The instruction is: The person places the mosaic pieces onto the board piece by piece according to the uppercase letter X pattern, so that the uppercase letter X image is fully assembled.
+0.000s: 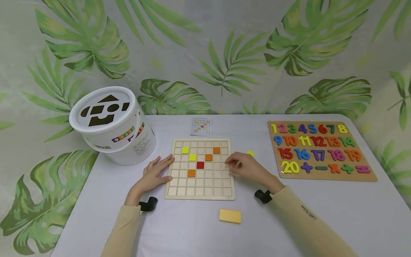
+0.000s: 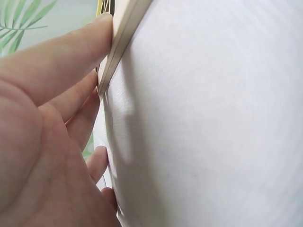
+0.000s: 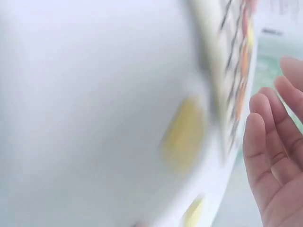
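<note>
Nearest the camera: yellow block (image 1: 230, 216), flat on the tabletop (image 1: 337, 214) near the front edge, just in front of the grid board. Open tabletop to its left and right, broken only by the sleeves.

White bucket (image 1: 113, 125), back-left corner, tilted toward the camera; lid with shape cut-outs; contents hidden.

Number puzzle board (image 1: 321, 151), right side near the back edge, coloured numbers 1 to 20 and signs seated in it.

Grid board (image 1: 200, 168), centre. Cells hold two yellow, three orange and one red tile in the upper rows; front rows bare.

Pattern card (image 1: 202, 126) just behind the board. Small yellow tile (image 1: 250, 154) loose beside the board's right edge.

Left hand (image 1: 154, 175): fingers straight, spread, pressing the board's left edge. Right hand (image 1: 247, 167): at the right edge, fingers loosely curled; whether it holds anything, cannot tell.
</note>
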Motion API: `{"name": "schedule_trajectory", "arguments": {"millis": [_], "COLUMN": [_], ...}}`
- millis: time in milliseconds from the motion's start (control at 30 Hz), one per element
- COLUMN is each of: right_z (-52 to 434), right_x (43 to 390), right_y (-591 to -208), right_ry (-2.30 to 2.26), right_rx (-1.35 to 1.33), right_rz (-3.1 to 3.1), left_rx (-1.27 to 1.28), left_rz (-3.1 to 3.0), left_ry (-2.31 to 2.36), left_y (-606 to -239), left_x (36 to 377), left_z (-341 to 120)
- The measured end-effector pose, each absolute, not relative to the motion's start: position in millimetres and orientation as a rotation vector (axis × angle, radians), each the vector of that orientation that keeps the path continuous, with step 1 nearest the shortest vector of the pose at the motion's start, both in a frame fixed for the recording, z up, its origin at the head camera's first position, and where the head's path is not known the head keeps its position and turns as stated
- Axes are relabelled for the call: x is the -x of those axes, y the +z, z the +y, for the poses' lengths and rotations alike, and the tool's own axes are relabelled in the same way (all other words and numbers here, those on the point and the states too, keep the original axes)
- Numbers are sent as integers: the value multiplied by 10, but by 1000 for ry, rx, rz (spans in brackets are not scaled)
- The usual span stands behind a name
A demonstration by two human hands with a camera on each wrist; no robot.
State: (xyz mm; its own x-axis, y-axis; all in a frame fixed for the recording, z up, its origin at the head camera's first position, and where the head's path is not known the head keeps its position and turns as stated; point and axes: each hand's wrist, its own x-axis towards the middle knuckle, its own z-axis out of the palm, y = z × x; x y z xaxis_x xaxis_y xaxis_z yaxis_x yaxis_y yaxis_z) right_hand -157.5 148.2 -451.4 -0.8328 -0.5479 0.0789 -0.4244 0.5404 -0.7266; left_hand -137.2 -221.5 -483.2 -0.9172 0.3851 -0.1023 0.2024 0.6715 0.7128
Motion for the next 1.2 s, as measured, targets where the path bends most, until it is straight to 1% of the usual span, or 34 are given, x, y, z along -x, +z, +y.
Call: {"name": "schedule_trajectory", "arguments": {"millis": [200,400,700,900,1200], "right_z": [1851,1946,1862,1797,1389], "right_x": [1442,1382,1412,1448,1490], "right_y": [-4608,-4672,-4679,-4648,-4547], "right_ry": [-1083,-999,-851,-946,-1042], "right_rx": [663,607,634,680,868], "right_rz": [2701,2720,2763,2747,2649], "left_rx": [-477,-485,-506,-494,-483], "left_rz": [2646,2645,2658,2646,2644], "left_ry": [1089,1100,1127,1117,1110], "left_y": [-4834,-4818,-4837,-4830,-4829], "left_x": [1369,1361,1360,1360,1367], "left_z": [-2217,-2220,-2215,-2218,-2210]}}
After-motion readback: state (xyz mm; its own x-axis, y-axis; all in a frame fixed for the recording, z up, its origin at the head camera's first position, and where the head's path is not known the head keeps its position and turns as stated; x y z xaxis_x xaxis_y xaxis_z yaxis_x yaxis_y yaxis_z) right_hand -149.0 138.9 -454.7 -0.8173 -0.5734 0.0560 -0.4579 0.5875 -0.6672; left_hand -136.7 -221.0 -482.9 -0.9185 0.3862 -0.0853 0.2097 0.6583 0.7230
